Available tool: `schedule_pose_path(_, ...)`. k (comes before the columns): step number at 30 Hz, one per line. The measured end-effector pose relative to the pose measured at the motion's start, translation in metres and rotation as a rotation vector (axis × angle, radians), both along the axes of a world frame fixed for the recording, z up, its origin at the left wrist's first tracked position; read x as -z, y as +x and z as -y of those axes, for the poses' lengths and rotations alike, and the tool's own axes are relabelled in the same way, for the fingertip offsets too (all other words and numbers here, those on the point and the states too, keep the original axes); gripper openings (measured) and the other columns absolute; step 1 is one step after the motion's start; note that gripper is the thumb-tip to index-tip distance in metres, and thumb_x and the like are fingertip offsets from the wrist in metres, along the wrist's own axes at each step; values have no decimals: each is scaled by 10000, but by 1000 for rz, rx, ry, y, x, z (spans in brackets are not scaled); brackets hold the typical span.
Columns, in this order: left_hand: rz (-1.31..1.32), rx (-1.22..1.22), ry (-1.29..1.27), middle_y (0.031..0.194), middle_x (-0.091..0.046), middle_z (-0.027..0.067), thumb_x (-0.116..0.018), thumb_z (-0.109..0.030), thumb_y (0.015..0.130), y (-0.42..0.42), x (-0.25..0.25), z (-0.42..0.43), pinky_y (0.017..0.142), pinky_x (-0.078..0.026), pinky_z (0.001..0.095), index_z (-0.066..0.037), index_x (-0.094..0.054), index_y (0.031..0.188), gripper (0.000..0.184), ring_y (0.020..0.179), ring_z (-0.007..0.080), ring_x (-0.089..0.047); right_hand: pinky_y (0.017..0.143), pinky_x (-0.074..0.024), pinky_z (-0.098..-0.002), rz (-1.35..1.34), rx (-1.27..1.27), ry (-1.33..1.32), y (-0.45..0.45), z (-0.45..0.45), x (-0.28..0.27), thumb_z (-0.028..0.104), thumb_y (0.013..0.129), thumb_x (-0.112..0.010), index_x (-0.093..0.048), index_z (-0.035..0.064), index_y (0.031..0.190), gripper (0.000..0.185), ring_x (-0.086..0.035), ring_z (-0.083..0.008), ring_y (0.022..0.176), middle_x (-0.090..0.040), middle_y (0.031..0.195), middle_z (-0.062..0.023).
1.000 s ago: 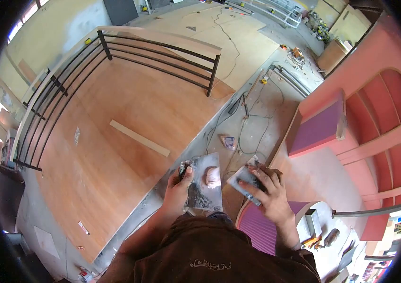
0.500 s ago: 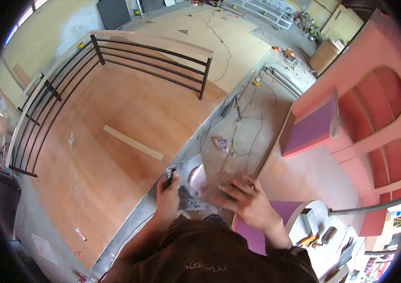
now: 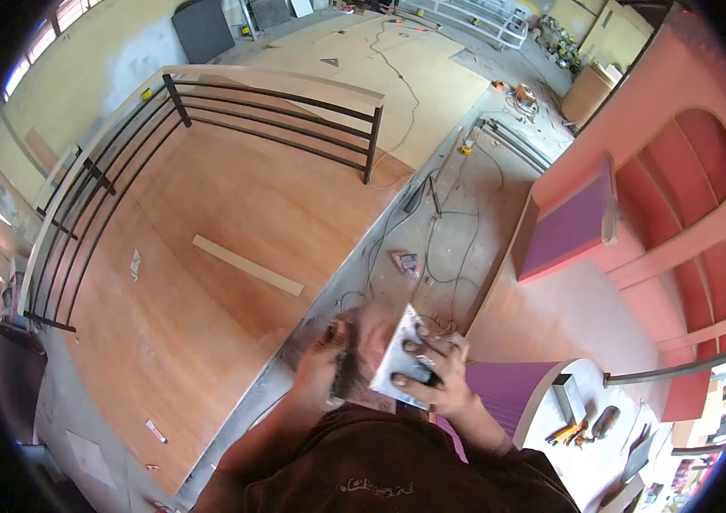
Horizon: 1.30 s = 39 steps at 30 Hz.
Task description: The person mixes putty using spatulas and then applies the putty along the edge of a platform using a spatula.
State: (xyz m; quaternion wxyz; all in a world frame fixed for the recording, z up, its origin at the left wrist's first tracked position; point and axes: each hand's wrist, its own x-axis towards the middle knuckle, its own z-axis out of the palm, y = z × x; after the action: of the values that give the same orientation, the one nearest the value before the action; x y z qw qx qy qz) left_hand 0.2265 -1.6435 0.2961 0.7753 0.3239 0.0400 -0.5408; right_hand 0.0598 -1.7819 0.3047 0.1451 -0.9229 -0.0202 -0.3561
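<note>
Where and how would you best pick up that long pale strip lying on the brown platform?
Probably at the middle of the pale strip, from above, pinching its two long edges. It lies flat on the platform with nothing on top, so both edges look free. It is long and narrow, so a central grip should balance best.

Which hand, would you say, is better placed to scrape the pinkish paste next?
Probably the right hand: it holds a flat scraper beside the pinkish paste, while the left hand holds the motion-blurred plate carrying it.
</note>
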Motion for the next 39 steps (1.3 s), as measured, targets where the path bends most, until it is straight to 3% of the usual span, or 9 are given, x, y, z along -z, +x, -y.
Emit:
schedule_pose_path(2,94,20,74,1083,-640,5,-583,-274,999,-6,22,-1,872,-463,273,-69,-621,1198,288,965,101,-594,978,-318,-526,206,-5,196,12,3,50,220,745,-759,-693,305,1130,400,-508,-345,1264,-567,1328,-102)
schedule_pose_path(7,207,-96,165,1040,-629,-3,-609,-313,987,12,11,-10,864,-453,253,-66,-627,1161,302,939,88,-577,981,-360,-534,-329,301,69,-4,31,30,154,827,-719,-617,161,1242,427,-521,-348,1188,-555,1286,-169)
schedule_pose_path(13,436,-483,440,876,-555,-16,-615,-369,983,15,31,-3,711,-400,261,-46,-623,1002,323,796,94,-469,797,-482,-279,401,394,1545,-24,-13,8,149,933,-688,-643,-18,1086,231,-610,-138,891,-664,973,-38)
schedule_pose_path(17,757,-406,352,862,-560,-17,-576,-303,1012,-1,17,0,731,-411,256,-34,-619,1028,273,809,85,-462,703,-458,-236,-39,440,1417,-4,-38,-12,151,915,-715,-693,-12,1030,201,-563,-71,770,-682,911,15)
schedule_pose_path(27,1206,-53,377,763,-593,28,-544,-252,1020,-33,11,-5,646,-441,291,-13,-599,969,251,692,111,-511,782,-499,-305,377,429,1414,6,-5,-15,187,965,-632,-653,-40,1081,256,-612,-124,853,-684,996,-60)
schedule_pose_path(29,350,-60,261,783,-623,30,-523,-317,1026,-19,4,4,635,-472,293,-33,-605,1007,297,691,128,-569,810,-467,-315,316,44,1283,4,-15,-34,202,951,-648,-662,-33,1079,268,-580,-159,940,-617,1164,-104)
schedule_pose_path(30,130,-26,251,821,-636,28,-509,-358,1027,-11,2,6,644,-511,298,-52,-603,1051,321,733,140,-620,910,-435,-426,24,-149,651,-17,12,-11,123,847,-707,-650,67,1212,374,-538,-264,1098,-527,1315,-155)
schedule_pose_path(34,8,109,57,919,-647,38,-533,-368,1014,4,22,1,677,-541,310,-73,-605,1122,323,799,148,-647,1008,-329,-470,-412,-197,93,-9,6,-26,108,609,-784,-600,336,1334,782,-408,-297,1263,-429,1484,-74)
schedule_pose_path(39,65,-29,207,964,-656,64,-544,-322,1011,14,24,-7,686,-559,336,-56,-586,1166,311,825,183,-667,1023,-348,-457,-623,96,-29,-12,40,-25,122,679,-720,-626,331,1296,659,-461,-285,1255,-448,1482,-36)
